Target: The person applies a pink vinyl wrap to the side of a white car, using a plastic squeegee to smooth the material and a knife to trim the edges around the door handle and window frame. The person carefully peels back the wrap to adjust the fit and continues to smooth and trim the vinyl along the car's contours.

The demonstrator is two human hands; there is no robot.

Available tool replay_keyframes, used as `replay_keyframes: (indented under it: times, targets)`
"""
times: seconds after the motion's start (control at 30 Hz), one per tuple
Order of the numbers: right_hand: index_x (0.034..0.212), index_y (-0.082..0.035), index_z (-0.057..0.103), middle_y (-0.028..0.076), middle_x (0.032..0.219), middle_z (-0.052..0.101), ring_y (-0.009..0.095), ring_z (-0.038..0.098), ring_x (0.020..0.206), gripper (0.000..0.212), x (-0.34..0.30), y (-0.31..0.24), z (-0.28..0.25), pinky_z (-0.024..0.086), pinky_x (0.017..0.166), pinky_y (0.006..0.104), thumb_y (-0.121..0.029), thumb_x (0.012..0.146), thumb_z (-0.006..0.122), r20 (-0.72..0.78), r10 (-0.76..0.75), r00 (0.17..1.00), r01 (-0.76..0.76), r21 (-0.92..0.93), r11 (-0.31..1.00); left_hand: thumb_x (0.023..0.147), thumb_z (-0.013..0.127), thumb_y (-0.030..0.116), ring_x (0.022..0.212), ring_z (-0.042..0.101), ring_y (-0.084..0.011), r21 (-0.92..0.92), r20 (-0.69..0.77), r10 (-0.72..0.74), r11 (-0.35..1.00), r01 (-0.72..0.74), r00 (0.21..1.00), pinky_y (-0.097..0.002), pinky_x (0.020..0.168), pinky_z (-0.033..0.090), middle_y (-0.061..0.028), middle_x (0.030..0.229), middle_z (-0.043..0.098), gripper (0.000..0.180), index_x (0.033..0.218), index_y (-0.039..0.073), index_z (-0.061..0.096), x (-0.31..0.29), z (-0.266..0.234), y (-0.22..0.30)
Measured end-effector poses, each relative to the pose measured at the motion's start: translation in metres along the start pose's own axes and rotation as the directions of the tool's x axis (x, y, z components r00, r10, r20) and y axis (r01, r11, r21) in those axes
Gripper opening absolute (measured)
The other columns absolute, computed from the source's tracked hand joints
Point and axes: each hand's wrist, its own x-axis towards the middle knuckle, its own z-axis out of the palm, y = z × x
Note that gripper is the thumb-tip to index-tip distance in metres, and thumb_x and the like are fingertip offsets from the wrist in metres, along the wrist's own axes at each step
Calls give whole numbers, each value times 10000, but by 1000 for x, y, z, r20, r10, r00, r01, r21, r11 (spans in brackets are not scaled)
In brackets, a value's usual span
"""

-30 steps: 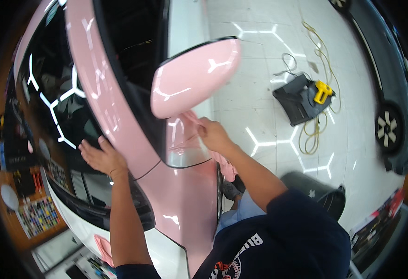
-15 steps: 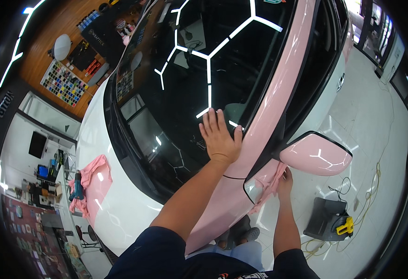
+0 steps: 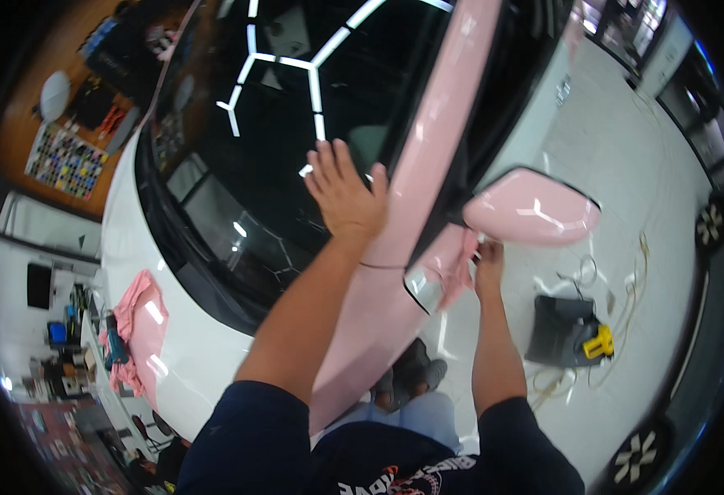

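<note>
My left hand (image 3: 345, 194) lies flat with fingers spread on the lower corner of the windshield (image 3: 296, 107), beside the pink pillar (image 3: 432, 99). Below the pink side mirror (image 3: 531, 208), my right hand (image 3: 489, 268) has its fingers curled at a loose, crumpled edge of pink vinyl film (image 3: 459, 276), which it appears to pinch; the fingertips are partly hidden and blurred. That film hangs from the car's front fender (image 3: 358, 338), where smooth pink covers the panel. A bare white patch (image 3: 424, 290) shows next to the crumpled film.
On the white hood (image 3: 205, 363) lies bunched pink film (image 3: 141, 305) with a teal heat gun (image 3: 116, 342). A dark box (image 3: 556, 330) with a yellow tool (image 3: 599, 341) and cords stands on the floor at right. A dark car (image 3: 700, 355) is beyond. Someone's dark-clothed figure (image 3: 168, 466) shows at lower left.
My view has turned, so the car sits further left and higher, and the dark car at right shows more. Both hands keep about the same places on the car.
</note>
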Motion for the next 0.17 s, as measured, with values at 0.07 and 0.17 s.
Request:
replay_keyframes:
  times: [0.07, 0.17]
  targets:
    - [1476, -58, 392, 127, 1182, 568, 232, 585, 1041, 548, -6, -2, 2, 543, 894, 386, -147, 978, 603, 212, 58, 976, -32, -124, 992, 969, 563, 493, 1542, 189, -388, 74, -26, -25, 997, 27, 999, -578, 1232, 134, -193, 1653, 256, 793, 1566, 34, 316, -9, 8, -13]
    - [1552, -76, 328, 130, 1549, 365, 294, 461, 1349, 815, 21, 24, 25, 458, 1081, 440, -270, 891, 764, 346, -66, 936, 208, -391, 897, 981, 542, 548, 1551, 169, -377, 125, -63, -41, 991, 49, 997, -571, 1238, 123, -175, 1669, 233, 813, 1591, 77, 283, 8, 6, -30]
